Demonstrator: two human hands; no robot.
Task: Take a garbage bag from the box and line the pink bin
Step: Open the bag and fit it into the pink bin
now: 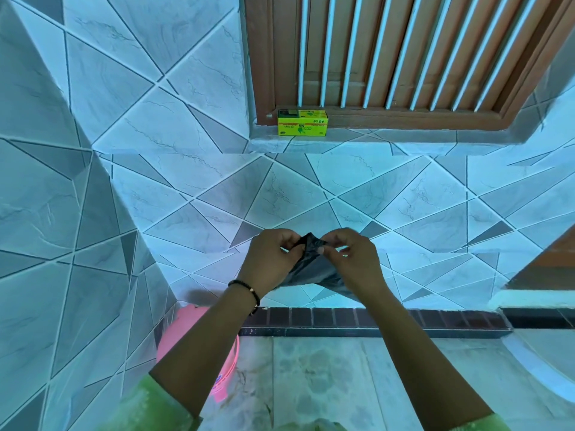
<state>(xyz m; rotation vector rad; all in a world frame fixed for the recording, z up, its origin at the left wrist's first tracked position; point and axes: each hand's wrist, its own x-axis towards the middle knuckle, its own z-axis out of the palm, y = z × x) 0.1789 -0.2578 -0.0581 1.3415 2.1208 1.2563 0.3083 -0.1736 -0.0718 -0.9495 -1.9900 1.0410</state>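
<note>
A folded black garbage bag point(311, 269) hangs between my two hands in front of the tiled wall. My left hand point(270, 259) pinches its top edge from the left. My right hand point(354, 259) pinches the same edge from the right, fingers curled. The yellow-green bag box point(302, 123) sits on the window ledge above, its left end open. The pink bin point(193, 346) stands on the floor in the corner at lower left, largely hidden behind my left forearm.
A brown wooden window frame with white bars point(389, 57) fills the upper right. Blue-grey tiled walls point(93, 181) meet in a corner on the left. A dark brick skirting strip point(373, 321) runs along the wall's foot above the marbled floor point(342, 384).
</note>
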